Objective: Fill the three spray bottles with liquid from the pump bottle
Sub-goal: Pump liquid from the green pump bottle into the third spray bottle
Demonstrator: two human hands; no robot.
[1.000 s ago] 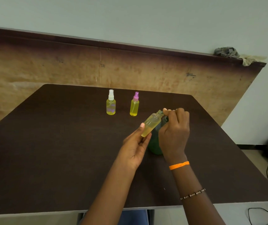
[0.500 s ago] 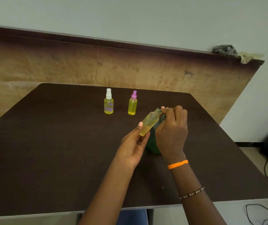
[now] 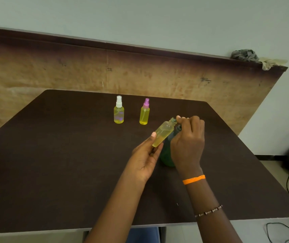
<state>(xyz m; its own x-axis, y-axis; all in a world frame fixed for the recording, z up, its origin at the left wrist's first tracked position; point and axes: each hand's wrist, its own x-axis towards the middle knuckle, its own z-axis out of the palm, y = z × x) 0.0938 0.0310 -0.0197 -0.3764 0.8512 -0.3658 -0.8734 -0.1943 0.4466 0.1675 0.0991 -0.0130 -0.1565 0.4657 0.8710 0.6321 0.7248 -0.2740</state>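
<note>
Left hand [image 3: 144, 159] tilts an uncapped spray bottle [image 3: 163, 133] — right hand [image 3: 187, 144] on the green pump bottle [image 3: 166, 155].

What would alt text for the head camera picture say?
A person's left hand tilts an uncapped spray bottle of yellow liquid towards a green pump bottle, which the right hand covers. Two capped, filled spray bottles stand behind on the dark table.

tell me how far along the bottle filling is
Done, it seems: the white-capped spray bottle and the pink-capped spray bottle stand capped on the table, both full of yellow liquid. In hand: the left hand holds the uncapped third bottle tilted, mostly full, while the right hand works at its neck over the green pump bottle. Left: topping up and capping.
</note>
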